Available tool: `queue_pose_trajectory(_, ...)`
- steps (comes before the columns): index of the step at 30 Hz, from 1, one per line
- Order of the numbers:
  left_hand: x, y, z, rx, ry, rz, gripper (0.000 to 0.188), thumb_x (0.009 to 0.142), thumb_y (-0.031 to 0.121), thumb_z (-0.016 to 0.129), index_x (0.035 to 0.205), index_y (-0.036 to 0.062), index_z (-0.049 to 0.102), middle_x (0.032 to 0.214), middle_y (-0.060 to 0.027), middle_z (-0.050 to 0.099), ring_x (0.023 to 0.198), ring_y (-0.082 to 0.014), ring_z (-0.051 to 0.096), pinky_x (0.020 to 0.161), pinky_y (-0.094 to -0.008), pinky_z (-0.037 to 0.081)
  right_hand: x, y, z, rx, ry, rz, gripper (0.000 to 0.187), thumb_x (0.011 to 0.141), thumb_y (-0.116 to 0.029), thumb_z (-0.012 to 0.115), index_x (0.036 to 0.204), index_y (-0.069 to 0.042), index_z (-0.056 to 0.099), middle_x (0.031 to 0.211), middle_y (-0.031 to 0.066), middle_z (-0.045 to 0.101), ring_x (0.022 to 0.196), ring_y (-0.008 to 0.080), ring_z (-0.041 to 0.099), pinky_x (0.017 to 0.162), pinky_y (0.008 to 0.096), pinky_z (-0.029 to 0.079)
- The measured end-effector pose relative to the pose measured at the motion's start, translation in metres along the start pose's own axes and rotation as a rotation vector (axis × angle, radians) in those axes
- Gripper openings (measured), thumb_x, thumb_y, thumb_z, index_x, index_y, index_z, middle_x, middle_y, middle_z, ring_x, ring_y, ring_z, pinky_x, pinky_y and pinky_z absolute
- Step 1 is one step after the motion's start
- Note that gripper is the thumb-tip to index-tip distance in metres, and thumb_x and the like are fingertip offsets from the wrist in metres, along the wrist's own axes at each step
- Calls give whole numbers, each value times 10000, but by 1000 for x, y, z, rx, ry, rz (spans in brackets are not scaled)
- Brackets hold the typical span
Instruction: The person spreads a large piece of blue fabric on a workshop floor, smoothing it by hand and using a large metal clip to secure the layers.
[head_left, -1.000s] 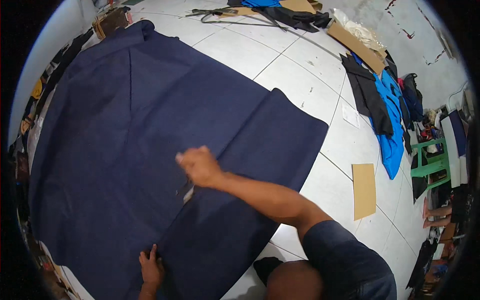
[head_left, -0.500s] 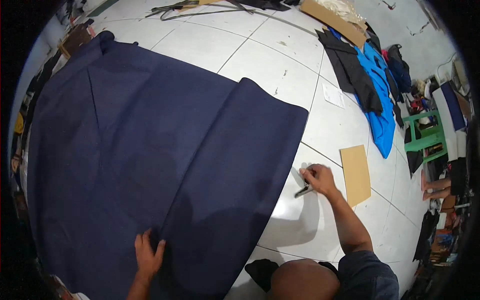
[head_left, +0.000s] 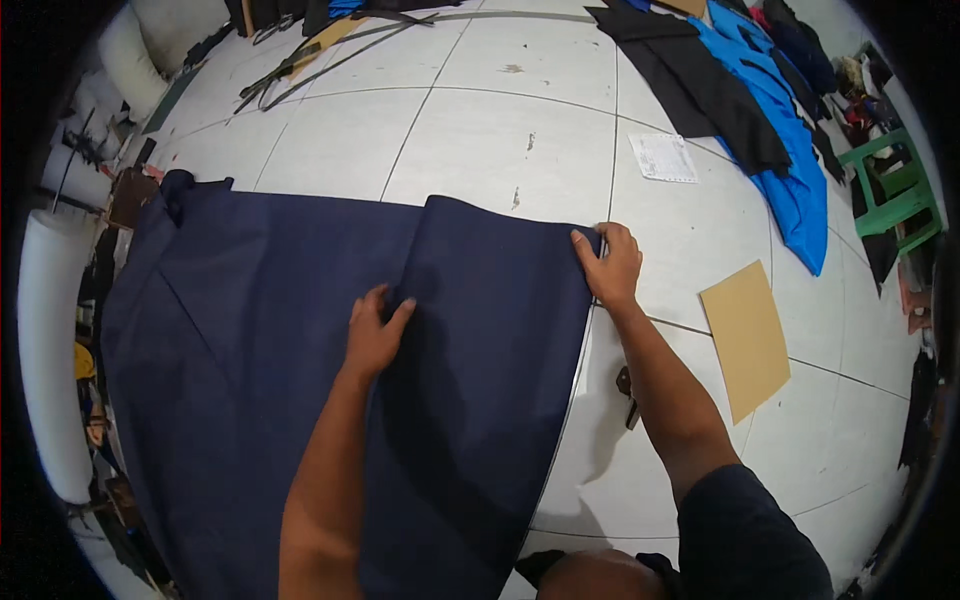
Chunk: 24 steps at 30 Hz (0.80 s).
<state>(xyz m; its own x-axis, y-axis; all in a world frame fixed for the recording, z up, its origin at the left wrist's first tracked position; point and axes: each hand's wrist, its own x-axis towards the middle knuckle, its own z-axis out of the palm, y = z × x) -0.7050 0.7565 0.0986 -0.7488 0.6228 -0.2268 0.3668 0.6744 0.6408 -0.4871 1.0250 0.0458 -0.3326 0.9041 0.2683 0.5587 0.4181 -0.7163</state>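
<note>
At the far left, a thick white roll [head_left: 54, 350], upright beside the wall-side clutter. Next, above on the white tiled floor [head_left: 490, 120], thin dark strips [head_left: 262, 85]. Below these, spread widely over the floor, a large navy-blue fabric sheet [head_left: 300, 310]; lies mostly smooth, with a bunched corner at its upper left and a long folded layer along its right part. On the sheet, close to the edge of this fold, the left hand [head_left: 374, 338]; rests with loose, spread and slightly bent fingers, grasping nothing. At the sheet's upper right corner, the right hand [head_left: 617, 268]; touches the fabric with thumb on top and other fingers on the outer side. Cannot tell a firm pinch from a light touch. Just beside the right forearm [head_left: 680, 395], a small dark hand tool [head_left: 627, 385] on the floor. Farther right, a white paper [head_left: 663, 158], black cloth [head_left: 690, 80], a tan cardboard piece [head_left: 745, 340], bright blue cloth [head_left: 795, 215] and a green plastic stool [head_left: 895, 215].
</note>
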Motion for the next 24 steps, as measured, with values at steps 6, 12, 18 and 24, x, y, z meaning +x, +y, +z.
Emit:
queue_pose_trajectory(6, 111, 15, 36, -77, 67, 163, 646, 841, 372, 636, 1330, 8, 422, 1188, -225, 518, 1142, -318, 511, 966, -376, 404, 0, -10, 1, -13, -2, -52, 347, 767, -360, 694, 922, -59, 615, 990, 88, 587, 948, 263, 537, 851, 394, 367)
queue_pose_trajectory(12, 149, 57, 44, -296, -114, 124, 453, 856, 225, 628, 1237, 8, 512, 848, -60, 563, 771, -126, 486, 718, -268, 414, 5, -1, -4, -34, 25, -40, 356, 743, -353, 711, 924, -60, 617, 951, 80, 590, 932, 251, 539, 817, 380, 363)
queue_pose_trajectory(18, 157, 66, 46, -213, -160, 86, 244, 843, 223, 639, 965, 34, 545, 795, -20, 541, 756, -110, 486, 699, -264, 409, 8, 4, -7, -44, 5, -17, 374, 729, -363, 713, 931, -64, 616, 958, 68, 582, 950, 239, 522, 816, 371, 352)
queue_pose_trajectory(24, 151, 62, 44, -111, -61, 139, 293, 827, 249, 655, 959, 22, 525, 806, -71, 551, 764, -162, 510, 711, -292, 417, 6, 2, -4, -44, -11, -14, 377, 744, -369, 706, 939, -58, 618, 962, 68, 584, 964, 243, 516, 819, 370, 351)
